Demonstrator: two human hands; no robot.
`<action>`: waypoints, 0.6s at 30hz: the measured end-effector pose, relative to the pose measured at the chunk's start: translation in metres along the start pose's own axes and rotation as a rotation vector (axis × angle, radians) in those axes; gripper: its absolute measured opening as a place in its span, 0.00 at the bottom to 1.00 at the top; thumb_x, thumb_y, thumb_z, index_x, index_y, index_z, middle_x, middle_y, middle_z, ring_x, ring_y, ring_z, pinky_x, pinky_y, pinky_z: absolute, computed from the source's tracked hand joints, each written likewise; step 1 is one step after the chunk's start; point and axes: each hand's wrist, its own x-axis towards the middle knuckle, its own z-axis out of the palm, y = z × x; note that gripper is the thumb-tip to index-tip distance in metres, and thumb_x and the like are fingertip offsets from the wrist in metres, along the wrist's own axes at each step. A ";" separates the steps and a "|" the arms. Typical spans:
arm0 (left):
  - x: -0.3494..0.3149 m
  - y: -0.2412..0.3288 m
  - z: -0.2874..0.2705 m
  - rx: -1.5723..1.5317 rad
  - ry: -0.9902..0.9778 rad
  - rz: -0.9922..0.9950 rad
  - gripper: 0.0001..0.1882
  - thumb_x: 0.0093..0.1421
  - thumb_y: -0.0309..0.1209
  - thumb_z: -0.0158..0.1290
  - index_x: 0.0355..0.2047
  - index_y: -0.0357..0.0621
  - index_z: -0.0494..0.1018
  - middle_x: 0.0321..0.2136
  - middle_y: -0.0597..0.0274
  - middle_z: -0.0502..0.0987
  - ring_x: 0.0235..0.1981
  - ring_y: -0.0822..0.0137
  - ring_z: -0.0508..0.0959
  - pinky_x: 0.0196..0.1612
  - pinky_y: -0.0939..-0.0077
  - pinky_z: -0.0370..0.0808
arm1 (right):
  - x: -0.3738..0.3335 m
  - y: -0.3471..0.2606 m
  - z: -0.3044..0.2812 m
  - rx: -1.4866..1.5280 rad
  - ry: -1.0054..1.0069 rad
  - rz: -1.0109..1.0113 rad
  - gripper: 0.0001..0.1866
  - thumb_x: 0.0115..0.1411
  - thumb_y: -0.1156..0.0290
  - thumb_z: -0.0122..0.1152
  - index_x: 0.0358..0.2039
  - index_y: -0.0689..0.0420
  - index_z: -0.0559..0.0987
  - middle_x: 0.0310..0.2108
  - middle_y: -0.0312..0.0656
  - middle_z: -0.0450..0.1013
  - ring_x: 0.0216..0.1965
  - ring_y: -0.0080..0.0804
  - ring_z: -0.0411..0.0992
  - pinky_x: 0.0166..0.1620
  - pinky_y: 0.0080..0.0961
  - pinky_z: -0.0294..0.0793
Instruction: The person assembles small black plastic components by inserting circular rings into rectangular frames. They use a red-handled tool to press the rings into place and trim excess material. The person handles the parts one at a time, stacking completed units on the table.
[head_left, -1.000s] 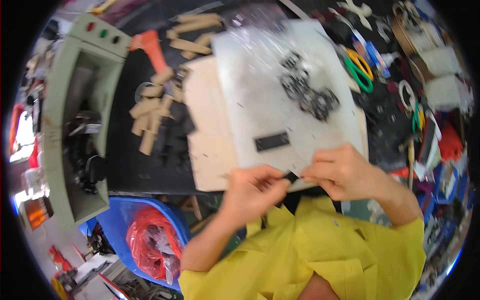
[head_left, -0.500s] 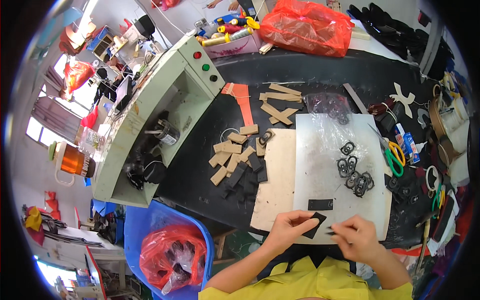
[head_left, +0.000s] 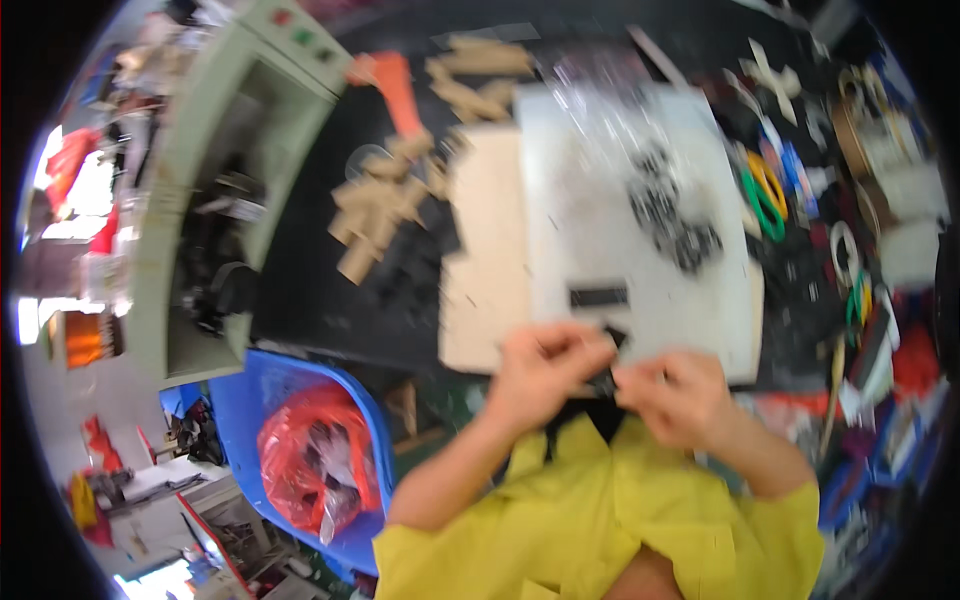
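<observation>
Left hand (head_left: 545, 375): thumb and fingers pinched together, with a small black piece caught at the tips. Palm's curled, nothing spread wide.
Right hand (head_left: 675, 395): fingers bent in and bunched near the thumb, just right of the left one. Pretty blurry, so can't tell if there's anything in that grip.
Black piece (head_left: 616, 337): up at the left fingertips, tilted, over the near edge of the mat, in front of the person's chest.
Mat (head_left: 565, 220): whitish sheet, lying partly over a tan board (head_left: 488, 290) that sticks out on the left.
Strip (head_left: 598, 297): black, flat on the mat, just beyond the hands.
Rings (head_left: 655, 205): a dark clump on the right half of the mat, too smeared to count. Clear plastic (head_left: 600, 90) lies across the far end.
Tan bits (head_left: 372, 205): loose pile left of the board, on the black table (head_left: 300, 290). More of them further back, near a reddish-orange strap (head_left: 397, 95).
Scissors (head_left: 762, 207): green and yellow handles, right of the mat.
Tub (head_left: 228, 405): blue, lower left, red bag (head_left: 283, 440) inside.
Shirt (head_left: 570, 500): yellow, on the person.
</observation>
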 end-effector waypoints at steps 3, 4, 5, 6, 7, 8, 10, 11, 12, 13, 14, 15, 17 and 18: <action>0.005 -0.008 0.004 -0.106 0.017 0.223 0.09 0.53 0.18 0.57 0.36 0.33 0.76 0.27 0.63 0.78 0.28 0.79 0.75 0.31 0.87 0.71 | 0.003 -0.001 -0.016 0.026 0.024 0.091 0.15 0.43 0.76 0.68 0.34 0.60 0.79 0.25 0.39 0.71 0.20 0.31 0.70 0.21 0.23 0.69; 0.006 -0.006 0.008 -0.083 0.014 0.262 0.10 0.52 0.17 0.57 0.37 0.33 0.76 0.27 0.61 0.78 0.28 0.79 0.75 0.31 0.87 0.71 | 0.001 -0.001 -0.021 0.020 0.045 0.095 0.14 0.43 0.76 0.67 0.34 0.61 0.79 0.25 0.40 0.71 0.20 0.31 0.70 0.21 0.24 0.70; 0.007 -0.006 0.006 -0.091 0.004 0.263 0.10 0.52 0.17 0.57 0.36 0.32 0.76 0.27 0.61 0.78 0.28 0.79 0.75 0.32 0.86 0.72 | 0.002 0.001 -0.019 0.035 0.037 0.100 0.14 0.42 0.77 0.67 0.33 0.61 0.79 0.25 0.39 0.71 0.20 0.31 0.70 0.21 0.23 0.70; 0.007 -0.005 0.008 -0.064 0.003 0.268 0.09 0.52 0.17 0.57 0.36 0.32 0.76 0.28 0.60 0.78 0.28 0.78 0.75 0.32 0.86 0.72 | 0.001 0.002 -0.017 0.048 0.029 0.104 0.14 0.42 0.78 0.67 0.33 0.61 0.79 0.25 0.39 0.71 0.20 0.31 0.70 0.21 0.23 0.69; 0.006 -0.002 0.007 -0.043 0.002 0.232 0.08 0.52 0.17 0.57 0.34 0.32 0.76 0.28 0.59 0.78 0.28 0.76 0.76 0.33 0.84 0.73 | 0.001 0.003 -0.014 0.059 0.029 0.093 0.14 0.41 0.78 0.67 0.33 0.61 0.79 0.25 0.39 0.71 0.20 0.31 0.70 0.20 0.23 0.69; 0.005 -0.001 0.008 -0.021 0.001 0.199 0.07 0.52 0.17 0.56 0.33 0.32 0.76 0.28 0.58 0.79 0.28 0.74 0.77 0.35 0.82 0.74 | 0.000 0.004 -0.011 0.061 0.034 0.079 0.15 0.40 0.79 0.66 0.33 0.61 0.79 0.25 0.39 0.71 0.20 0.31 0.70 0.20 0.23 0.69; 0.004 -0.002 0.010 -0.042 -0.002 0.199 0.07 0.52 0.17 0.56 0.33 0.32 0.76 0.28 0.59 0.79 0.28 0.75 0.77 0.34 0.82 0.74 | -0.004 0.006 -0.004 0.065 0.052 0.040 0.16 0.38 0.80 0.65 0.33 0.60 0.79 0.24 0.39 0.71 0.20 0.30 0.70 0.20 0.23 0.69; 0.004 -0.001 0.010 -0.048 -0.002 0.203 0.07 0.52 0.17 0.56 0.33 0.32 0.76 0.28 0.59 0.78 0.28 0.75 0.77 0.34 0.82 0.74 | -0.006 0.006 -0.003 0.052 0.046 0.038 0.17 0.36 0.81 0.64 0.32 0.60 0.79 0.23 0.38 0.70 0.19 0.30 0.69 0.19 0.23 0.68; 0.005 -0.001 0.011 -0.023 -0.014 0.232 0.07 0.52 0.18 0.56 0.34 0.31 0.76 0.27 0.59 0.78 0.28 0.76 0.76 0.33 0.83 0.73 | -0.006 0.007 -0.003 0.047 0.035 0.041 0.16 0.37 0.80 0.63 0.32 0.60 0.79 0.23 0.37 0.70 0.19 0.30 0.69 0.19 0.24 0.68; 0.005 -0.002 0.010 0.004 -0.023 0.256 0.08 0.53 0.18 0.57 0.35 0.30 0.76 0.27 0.59 0.78 0.28 0.77 0.76 0.32 0.84 0.73 | -0.006 0.007 -0.003 0.046 0.023 0.048 0.15 0.37 0.80 0.63 0.31 0.60 0.79 0.23 0.37 0.70 0.19 0.30 0.69 0.19 0.24 0.68; 0.004 -0.003 0.010 0.030 -0.033 0.280 0.09 0.53 0.18 0.57 0.36 0.30 0.76 0.27 0.59 0.78 0.28 0.78 0.75 0.31 0.85 0.73 | -0.006 0.007 -0.003 0.045 0.012 0.054 0.15 0.38 0.80 0.62 0.31 0.59 0.79 0.23 0.37 0.70 0.19 0.31 0.69 0.19 0.24 0.67; 0.003 -0.002 0.012 0.105 0.005 0.299 0.08 0.52 0.18 0.57 0.35 0.30 0.76 0.26 0.59 0.78 0.26 0.78 0.76 0.29 0.85 0.73 | -0.007 0.008 -0.004 0.049 -0.014 0.074 0.14 0.38 0.80 0.62 0.31 0.59 0.79 0.23 0.37 0.70 0.19 0.31 0.69 0.19 0.24 0.67; 0.000 0.001 0.019 0.257 0.075 0.344 0.08 0.51 0.18 0.58 0.33 0.31 0.76 0.23 0.59 0.78 0.24 0.77 0.76 0.27 0.85 0.73 | -0.007 0.008 -0.006 0.051 -0.059 0.113 0.13 0.38 0.80 0.62 0.30 0.59 0.79 0.22 0.37 0.69 0.19 0.32 0.68 0.19 0.25 0.67; 0.000 0.000 0.022 0.403 0.104 0.440 0.08 0.50 0.18 0.59 0.32 0.31 0.76 0.22 0.59 0.78 0.22 0.77 0.76 0.25 0.85 0.72 | -0.004 0.008 -0.010 0.043 -0.154 0.153 0.13 0.39 0.80 0.61 0.29 0.59 0.79 0.22 0.38 0.69 0.19 0.34 0.68 0.19 0.25 0.67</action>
